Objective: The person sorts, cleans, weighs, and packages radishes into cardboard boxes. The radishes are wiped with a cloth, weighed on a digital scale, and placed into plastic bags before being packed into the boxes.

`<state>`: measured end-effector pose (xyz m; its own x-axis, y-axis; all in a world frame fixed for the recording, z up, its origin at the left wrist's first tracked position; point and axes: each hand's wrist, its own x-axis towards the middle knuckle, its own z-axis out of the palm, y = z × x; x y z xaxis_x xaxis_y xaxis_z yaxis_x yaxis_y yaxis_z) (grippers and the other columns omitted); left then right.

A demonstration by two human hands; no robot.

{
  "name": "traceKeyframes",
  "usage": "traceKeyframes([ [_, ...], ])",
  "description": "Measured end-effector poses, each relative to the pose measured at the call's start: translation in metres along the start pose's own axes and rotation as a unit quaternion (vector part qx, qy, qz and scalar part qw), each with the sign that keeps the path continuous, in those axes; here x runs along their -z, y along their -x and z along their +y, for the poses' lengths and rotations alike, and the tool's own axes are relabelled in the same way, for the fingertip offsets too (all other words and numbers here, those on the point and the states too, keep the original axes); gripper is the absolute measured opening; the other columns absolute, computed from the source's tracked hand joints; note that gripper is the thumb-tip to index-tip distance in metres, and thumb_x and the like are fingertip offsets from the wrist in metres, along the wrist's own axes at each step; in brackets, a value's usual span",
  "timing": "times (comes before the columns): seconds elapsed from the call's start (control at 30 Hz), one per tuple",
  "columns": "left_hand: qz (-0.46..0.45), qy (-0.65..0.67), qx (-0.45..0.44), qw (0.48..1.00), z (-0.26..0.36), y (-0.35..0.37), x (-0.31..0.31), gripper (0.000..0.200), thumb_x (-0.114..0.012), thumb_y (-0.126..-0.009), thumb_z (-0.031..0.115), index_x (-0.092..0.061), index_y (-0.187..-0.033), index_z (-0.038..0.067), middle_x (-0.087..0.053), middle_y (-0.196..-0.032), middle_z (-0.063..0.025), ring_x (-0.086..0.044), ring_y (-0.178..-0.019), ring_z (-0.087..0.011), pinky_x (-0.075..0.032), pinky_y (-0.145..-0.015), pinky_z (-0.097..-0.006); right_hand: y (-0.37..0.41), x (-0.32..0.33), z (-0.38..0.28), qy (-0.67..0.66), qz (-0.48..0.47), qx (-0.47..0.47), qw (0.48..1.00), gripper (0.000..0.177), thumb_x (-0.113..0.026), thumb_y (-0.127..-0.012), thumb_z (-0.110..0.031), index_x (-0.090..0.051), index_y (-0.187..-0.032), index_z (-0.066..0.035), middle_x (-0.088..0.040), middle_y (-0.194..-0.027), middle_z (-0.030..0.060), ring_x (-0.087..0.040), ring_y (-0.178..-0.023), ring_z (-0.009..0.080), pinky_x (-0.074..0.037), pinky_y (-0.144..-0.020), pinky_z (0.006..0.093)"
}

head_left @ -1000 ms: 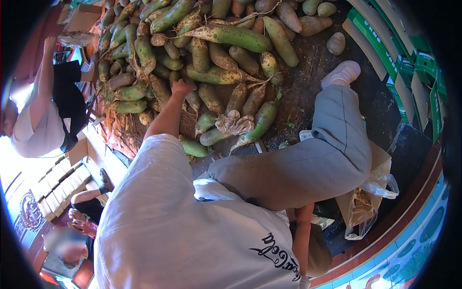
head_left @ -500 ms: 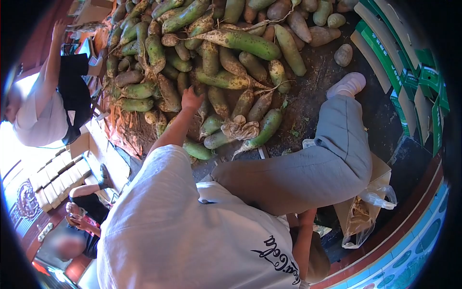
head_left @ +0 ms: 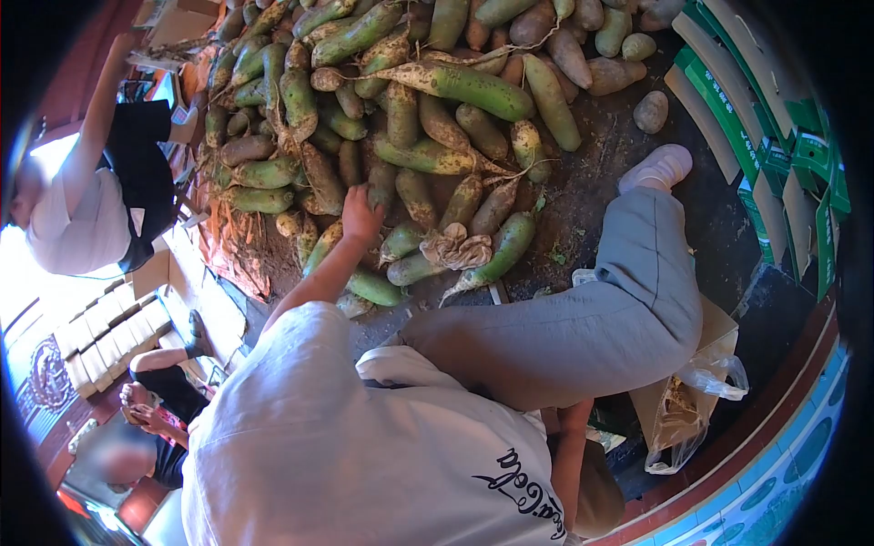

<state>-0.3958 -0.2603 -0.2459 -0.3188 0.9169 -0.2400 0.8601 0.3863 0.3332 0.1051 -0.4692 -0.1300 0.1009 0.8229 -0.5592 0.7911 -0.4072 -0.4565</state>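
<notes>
A large heap of green radishes (head_left: 464, 88), many smeared with brown soil, fills the top of the view. My left hand (head_left: 362, 215) is at the near side of the heap, its fingers curled against a soil-covered radish (head_left: 381, 182); the fingertips are partly hidden. Right of this hand, a crumpled pale brown clump (head_left: 455, 247) lies between radishes, beside a green radish (head_left: 512, 244) with a thin root. My right forearm (head_left: 572, 446) runs up behind my bent leg, which hides the right hand.
Green-and-brown cardboard pieces (head_left: 728, 100) stand at the right. An open carton (head_left: 678, 409) with plastic bags lies beside my leg. One person (head_left: 86, 218) stands at the upper left; another (head_left: 159, 400) sits at the lower left. Stacked boxes (head_left: 114, 332) are at the left.
My left hand has drawn slightly back toward my body, and its fingers are more curled beside the soil-covered radish. The view has shifted slightly.
</notes>
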Motion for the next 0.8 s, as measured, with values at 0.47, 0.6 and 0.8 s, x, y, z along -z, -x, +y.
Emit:
traceKeyframes([
  [0.47,-0.304,-0.270,-0.146,0.902,-0.073,0.116,0.015,0.045,-0.062,-0.071,0.019,-0.053,-0.114,0.011,-0.049,-0.114,-0.0105,-0.043,-0.114,-0.0277,-0.034,-0.095,-0.0437,-0.011,-0.003,0.005,0.122,-0.007,0.104,0.987,0.029,-0.058,-0.071,-0.005,-0.062,-0.100,-0.001,-0.061,-0.103,0.0195,-0.055,-0.100,0.0373,-0.043,-0.087,0.0420],
  [0.6,-0.356,-0.336,-0.160,0.857,-0.077,0.126,-0.002,0.043,-0.057,-0.076,0.016,-0.052,-0.119,0.013,-0.049,-0.115,-0.0084,-0.042,-0.116,-0.0262,-0.031,-0.098,-0.0490,-0.009,-0.003,0.003,0.123,-0.006,0.108,0.987,0.029,-0.058,-0.071,-0.006,-0.063,-0.099,-0.002,-0.061,-0.102,0.0192,-0.055,-0.099,0.0358,-0.043,-0.087,0.0416],
  [0.8,-0.317,-0.361,-0.141,0.866,-0.081,0.132,-0.021,0.040,-0.052,-0.081,0.014,-0.051,-0.120,0.014,-0.049,-0.115,-0.0079,-0.042,-0.116,-0.0259,-0.028,-0.102,-0.0517,-0.002,-0.008,0.024,0.167,-0.044,0.068,0.983,0.024,-0.057,-0.072,-0.006,-0.063,-0.095,-0.003,-0.062,-0.098,0.0183,-0.057,-0.096,0.0355,-0.044,-0.084,0.0419],
])
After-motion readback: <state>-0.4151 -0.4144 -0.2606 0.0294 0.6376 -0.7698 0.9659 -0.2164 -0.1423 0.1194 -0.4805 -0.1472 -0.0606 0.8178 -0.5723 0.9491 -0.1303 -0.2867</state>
